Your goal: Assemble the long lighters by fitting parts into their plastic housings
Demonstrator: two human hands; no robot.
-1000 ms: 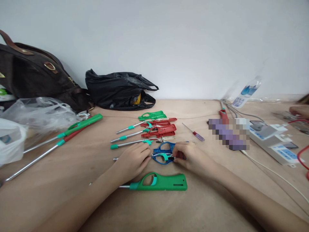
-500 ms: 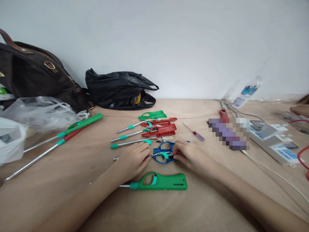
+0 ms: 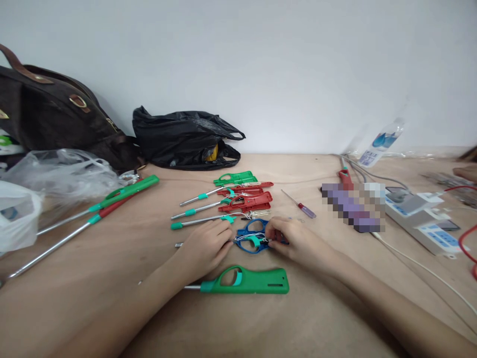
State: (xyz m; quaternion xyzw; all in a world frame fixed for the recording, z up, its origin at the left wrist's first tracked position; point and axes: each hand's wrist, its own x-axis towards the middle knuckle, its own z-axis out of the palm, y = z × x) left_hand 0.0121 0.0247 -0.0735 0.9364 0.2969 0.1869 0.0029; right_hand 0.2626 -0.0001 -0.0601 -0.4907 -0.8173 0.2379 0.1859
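A blue lighter shell point(image 3: 253, 236) with a teal trigger and thin white wires lies open on the table between my hands. My left hand point(image 3: 206, 246) presses its curled fingers on the shell's left end, where a metal tube pokes out to the left. My right hand point(image 3: 294, 241) pinches the shell's right end with closed fingers. Just in front of my hands lies a closed green long-neck lighter point(image 3: 246, 282). Behind the blue shell sit several red and green lighter halves point(image 3: 246, 199) with metal tubes.
A small red-handled screwdriver point(image 3: 300, 205) lies right of the parts. Two long lighters point(image 3: 112, 201), clear plastic bags point(image 3: 55, 174), a brown bag point(image 3: 48, 109) and a black bag point(image 3: 182, 136) are at left and back. A white power strip point(image 3: 421, 216), cables and a bottle point(image 3: 380, 141) are at right.
My right hand's fingers have shifted slightly left along the blue shell. My left hand and the other parts stay where they were.
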